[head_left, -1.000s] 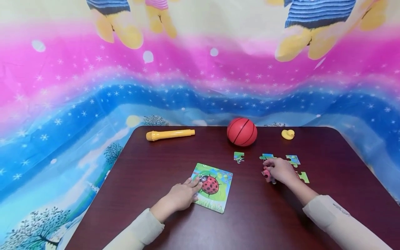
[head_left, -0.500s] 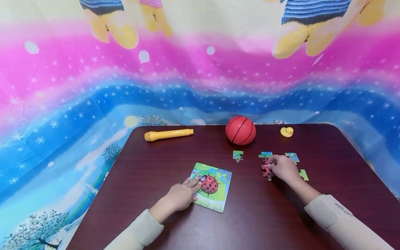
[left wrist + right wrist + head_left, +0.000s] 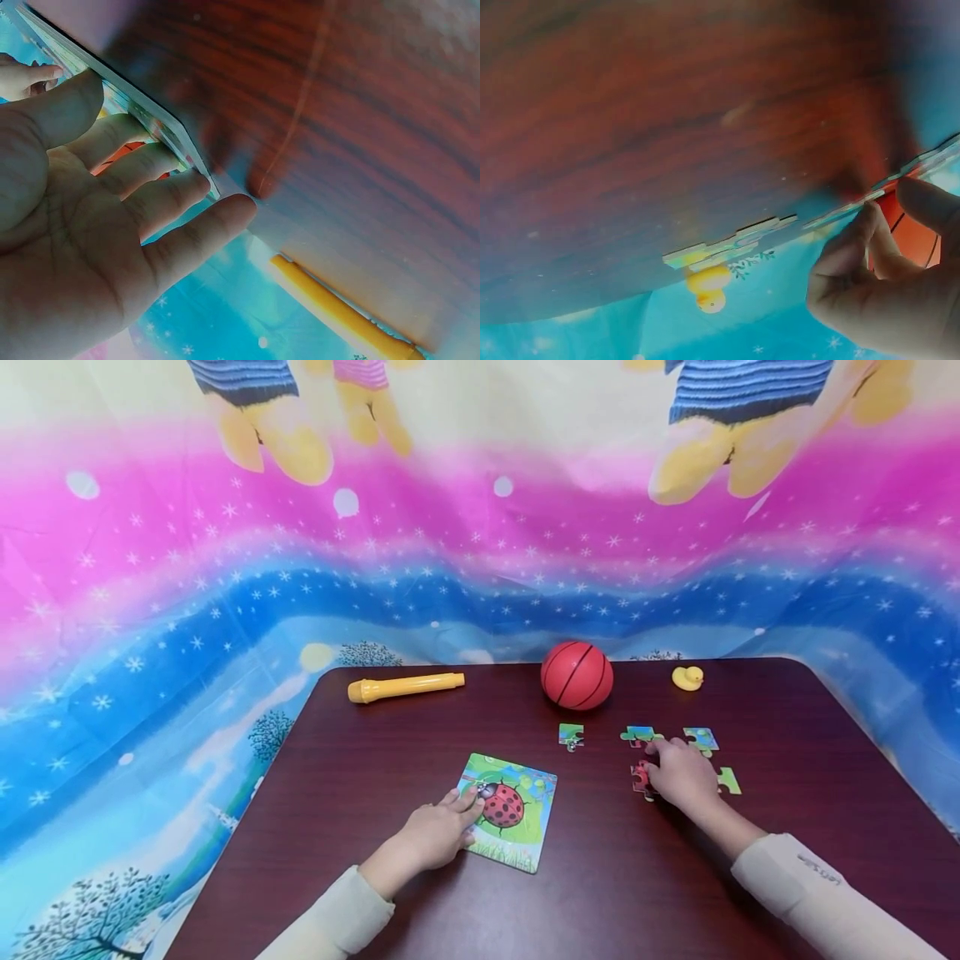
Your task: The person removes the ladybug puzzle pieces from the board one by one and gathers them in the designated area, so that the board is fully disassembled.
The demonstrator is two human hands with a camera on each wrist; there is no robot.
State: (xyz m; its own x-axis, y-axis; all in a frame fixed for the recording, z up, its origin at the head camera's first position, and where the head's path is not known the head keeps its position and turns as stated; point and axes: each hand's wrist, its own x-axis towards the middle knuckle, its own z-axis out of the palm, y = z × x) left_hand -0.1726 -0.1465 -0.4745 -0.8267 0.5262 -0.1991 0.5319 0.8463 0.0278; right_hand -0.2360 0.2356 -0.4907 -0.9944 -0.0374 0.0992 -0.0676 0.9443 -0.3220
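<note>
Dark-red table (image 3: 600,902): straight-fingered left hand (image 3: 431,832) part-hiding a ladybird-printed square (image 3: 525,835); we can't tell whether the right hand (image 3: 686,772) pinches a red jigsaw piece (image 3: 640,779).

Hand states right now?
Left hand: open, fingers on the ladybug board.
Right hand: fingers bent at the red puzzle piece; can't tell if gripping.

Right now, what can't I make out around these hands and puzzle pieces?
Part of the ladybug card: covered by the left hand, head view.
Whatever lies directly beneath the right hand: hidden by that hand, head view.
Whether the right hand pinches the red puzzle piece: partly covered in the head view, seen edge-on in the right wrist view.
The sleeve marking: too small to read, head view.
The table's near edge: cut off by the bottom of the head view.
</note>
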